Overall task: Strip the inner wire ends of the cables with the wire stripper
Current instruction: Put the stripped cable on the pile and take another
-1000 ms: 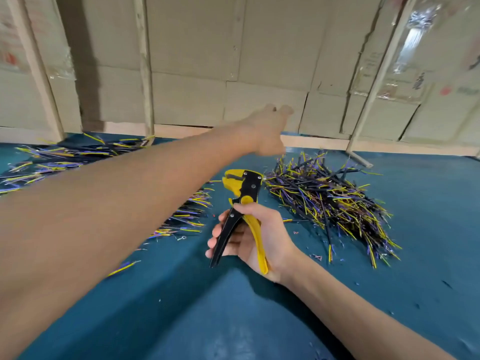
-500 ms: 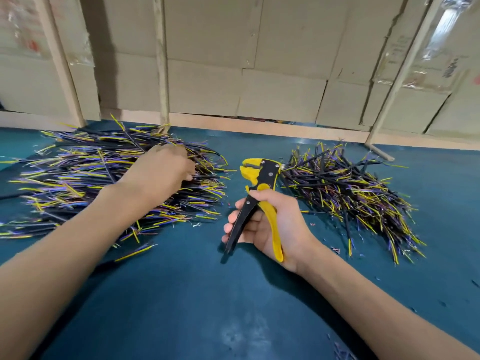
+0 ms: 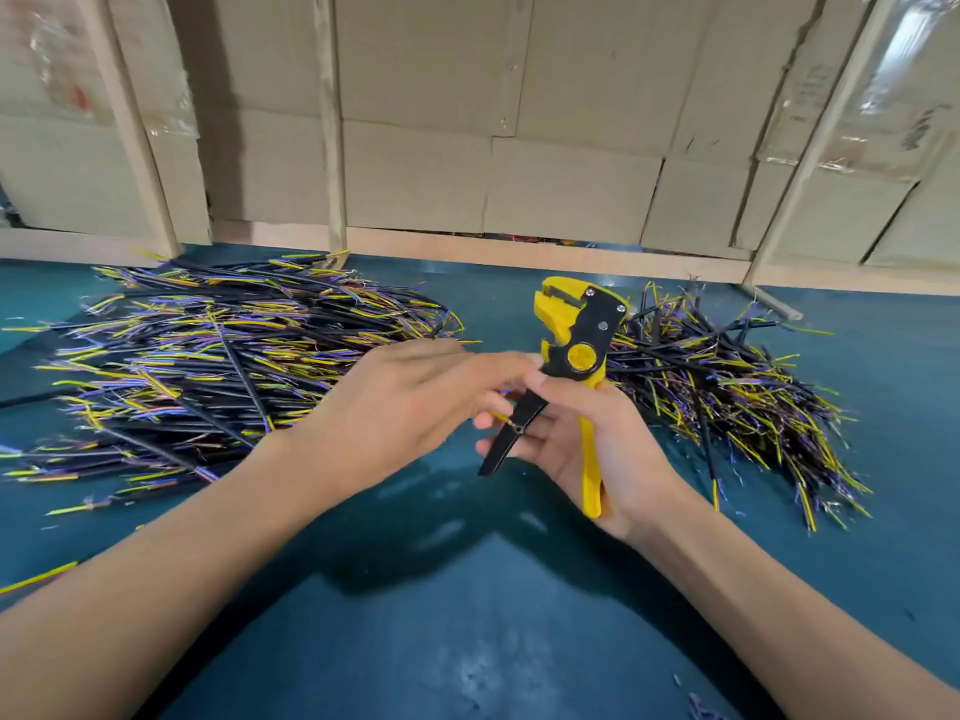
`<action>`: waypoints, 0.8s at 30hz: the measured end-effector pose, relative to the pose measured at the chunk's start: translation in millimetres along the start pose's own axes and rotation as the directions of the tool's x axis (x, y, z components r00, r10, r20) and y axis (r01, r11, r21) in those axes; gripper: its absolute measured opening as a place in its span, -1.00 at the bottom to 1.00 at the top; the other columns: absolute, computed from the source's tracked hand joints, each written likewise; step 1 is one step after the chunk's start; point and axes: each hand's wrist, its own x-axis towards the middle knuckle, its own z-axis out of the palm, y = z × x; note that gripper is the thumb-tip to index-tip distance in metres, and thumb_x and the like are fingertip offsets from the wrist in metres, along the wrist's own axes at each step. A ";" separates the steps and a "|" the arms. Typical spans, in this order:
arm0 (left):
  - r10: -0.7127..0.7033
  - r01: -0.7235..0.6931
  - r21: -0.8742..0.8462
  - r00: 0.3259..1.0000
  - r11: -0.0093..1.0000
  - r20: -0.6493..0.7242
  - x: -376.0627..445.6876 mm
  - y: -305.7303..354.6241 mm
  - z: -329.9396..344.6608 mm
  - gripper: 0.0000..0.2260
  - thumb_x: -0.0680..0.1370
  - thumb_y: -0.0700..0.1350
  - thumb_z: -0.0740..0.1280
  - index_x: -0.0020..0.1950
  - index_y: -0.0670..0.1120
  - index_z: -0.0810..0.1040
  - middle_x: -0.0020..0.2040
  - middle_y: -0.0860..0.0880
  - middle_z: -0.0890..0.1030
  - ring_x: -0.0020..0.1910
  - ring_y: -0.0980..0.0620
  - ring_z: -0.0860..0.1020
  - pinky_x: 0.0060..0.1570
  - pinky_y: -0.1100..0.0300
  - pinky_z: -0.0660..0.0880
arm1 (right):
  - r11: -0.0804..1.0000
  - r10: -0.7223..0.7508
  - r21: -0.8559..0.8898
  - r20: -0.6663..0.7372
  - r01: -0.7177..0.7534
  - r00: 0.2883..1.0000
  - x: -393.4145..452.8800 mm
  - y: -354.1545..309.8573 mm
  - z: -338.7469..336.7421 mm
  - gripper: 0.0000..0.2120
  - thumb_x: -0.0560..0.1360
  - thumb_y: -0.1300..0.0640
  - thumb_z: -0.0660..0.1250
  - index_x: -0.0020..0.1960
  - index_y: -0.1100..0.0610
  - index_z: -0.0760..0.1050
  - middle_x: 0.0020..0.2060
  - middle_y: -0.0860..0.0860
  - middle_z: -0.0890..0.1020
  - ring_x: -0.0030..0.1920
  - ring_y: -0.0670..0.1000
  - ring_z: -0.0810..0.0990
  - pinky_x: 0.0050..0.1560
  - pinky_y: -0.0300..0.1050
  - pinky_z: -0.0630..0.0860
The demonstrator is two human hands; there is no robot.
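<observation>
On the teal table [image 3: 467, 641], we see two bare forearms reaching in from the lower edge toward the centre. Our right hand [image 3: 587, 449] grips the wire stripper [image 3: 576, 366], its fingers curled round the black handle and its palm backing the yellow handle; the thumb lies across the tool just below the round yellow pivot. The stripper stands nearly upright, its yellow and black head uppermost and tilted slightly to the left, the two handles spread apart below. Our left hand [image 3: 410, 402] sits just beside the right, back of the hand toward the camera, its fingers bent toward the stripper's black handle. A short yellow wire end [image 3: 501, 417] shows at the left fingertips, touching the black handle; the hand is blurred, so we cannot tell whether the fingers pinch a cable or merely rest near it. To the left lies a large pile of cables [image 3: 208, 366], black sheaths with yellow and purple inner wires, roughly aligned side by side. To the right, behind the stripper, lies a second pile of cables [image 3: 727, 397], more tangled. Small scraps of insulation [image 3: 696, 701] dot the table at the lower right. Behind the table stand stacked cardboard boxes [image 3: 519, 122] between pale wooden posts [image 3: 327, 122].
</observation>
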 end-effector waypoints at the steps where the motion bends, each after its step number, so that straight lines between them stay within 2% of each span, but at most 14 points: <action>1: -0.013 0.013 -0.020 1.000 1.000 -0.001 -0.4 -0.9 2.7 -0.67 0.59 -0.28 0.41 0.36 -0.20 0.54 0.00 -0.03 0.66 -0.11 -0.08 0.61 -0.05 0.03 0.58 | 1.000 0.009 0.002 -0.010 -0.009 1.000 0.1 -1.4 -0.4 -0.84 0.51 0.26 0.37 0.07 0.30 0.51 -0.10 0.26 0.65 -0.14 0.27 0.69 -0.09 0.17 0.65; 4: -0.137 0.135 -0.193 0.991 0.972 0.005 -2.9 -5.3 6.9 -0.55 0.58 -0.05 0.42 0.43 -0.13 0.47 0.15 -0.06 0.55 0.04 0.03 0.57 0.04 0.11 0.58 | 0.999 0.037 0.014 -0.072 -0.036 0.997 0.2 -3.3 -2.1 -0.79 0.43 0.45 0.41 0.01 0.28 0.50 -0.15 0.25 0.66 -0.18 0.22 0.69 -0.12 0.15 0.66; 6: -0.224 0.244 -0.293 0.969 0.924 0.100 -8.8 -13.0 6.1 -0.45 0.55 0.08 0.43 0.48 -0.05 0.39 0.23 -0.01 0.48 0.21 0.10 0.53 0.17 0.12 0.55 | 0.999 0.044 0.005 -0.093 -0.044 0.995 -0.4 -3.4 -2.9 -0.75 0.38 0.50 0.41 -0.01 0.28 0.51 -0.09 0.26 0.67 -0.16 0.22 0.70 -0.11 0.15 0.67; 7: -0.235 0.271 -0.248 0.958 0.930 0.163 -12.8 -18.1 5.1 -0.45 0.56 0.11 0.41 0.49 -0.02 0.37 0.26 0.02 0.48 0.28 0.12 0.50 0.25 0.10 0.50 | 0.999 0.042 -0.002 -0.092 -0.042 0.995 -0.7 -3.5 -2.9 -0.73 0.37 0.52 0.42 -0.01 0.28 0.51 -0.07 0.26 0.67 -0.15 0.22 0.70 -0.10 0.15 0.67; 9: -0.189 0.211 -0.066 0.950 0.975 0.249 -21.2 -28.4 4.5 -0.54 0.59 0.04 0.40 0.45 -0.05 0.45 0.29 0.02 0.53 0.32 0.07 0.49 0.33 0.04 0.43 | 0.999 0.037 -0.021 -0.080 -0.038 0.996 -1.4 -3.8 -2.8 -0.70 0.34 0.53 0.43 0.00 0.28 0.51 -0.06 0.26 0.67 -0.16 0.23 0.69 -0.10 0.14 0.66; 11: -0.138 0.142 0.003 0.955 0.990 0.262 -24.8 -35.3 4.3 -0.69 0.59 -0.15 0.41 0.33 -0.14 0.58 0.18 -0.07 0.62 0.18 -0.09 0.58 0.22 -0.06 0.50 | 0.998 0.031 -0.053 -0.071 -0.035 0.997 -2.3 -3.9 -2.4 -0.72 0.32 0.49 0.44 -0.02 0.27 0.53 -0.03 0.26 0.69 -0.18 0.23 0.68 -0.11 0.14 0.66; 13: -0.089 0.089 0.009 0.973 0.996 0.211 -23.6 -38.2 2.6 -0.77 0.56 -0.33 0.39 0.22 -0.23 0.64 0.06 -0.14 0.66 0.02 -0.19 0.62 0.06 -0.09 0.57 | 0.995 0.038 -0.087 -0.057 -0.042 0.998 -3.2 -3.0 -1.8 -0.74 0.30 0.49 0.45 -0.08 0.25 0.57 0.04 0.28 0.69 -0.19 0.23 0.68 -0.12 0.14 0.65; 15: -0.031 0.023 0.066 0.991 0.998 0.127 -19.8 -38.6 -0.4 -0.78 0.53 -0.41 0.39 0.15 -0.26 0.67 0.03 -0.17 0.66 0.02 -0.23 0.62 0.03 -0.08 0.58 | 0.992 0.065 -0.105 -0.040 -0.069 0.997 -3.8 -1.5 -2.0 -0.74 0.30 0.50 0.45 -0.08 0.24 0.57 0.03 0.28 0.68 -0.21 0.22 0.68 -0.12 0.15 0.65; 18: 0.029 -0.027 0.186 1.000 0.982 -0.005 -16.1 -40.3 -7.3 -0.86 0.56 -0.37 0.39 0.09 -0.26 0.67 0.04 -0.15 0.66 0.10 -0.26 0.59 0.14 -0.09 0.53 | 0.989 0.097 -0.109 -0.030 -0.100 0.995 -3.3 -0.3 -3.7 -0.73 0.32 0.49 0.44 -0.04 0.27 0.54 -0.10 0.24 0.67 -0.21 0.20 0.66 -0.12 0.16 0.65; 24: 0.051 0.001 0.323 0.987 0.946 -0.150 -13.3 -37.4 -18.2 -0.85 0.59 -0.35 0.34 0.08 -0.23 0.69 0.02 -0.12 0.67 -0.02 -0.25 0.61 -0.03 -0.15 0.52 | 0.997 0.074 -0.031 -0.049 -0.076 0.996 -0.2 -2.6 -6.0 -0.78 0.34 0.47 0.42 -0.06 0.27 0.55 -0.18 0.21 0.62 -0.24 0.20 0.61 -0.11 0.18 0.63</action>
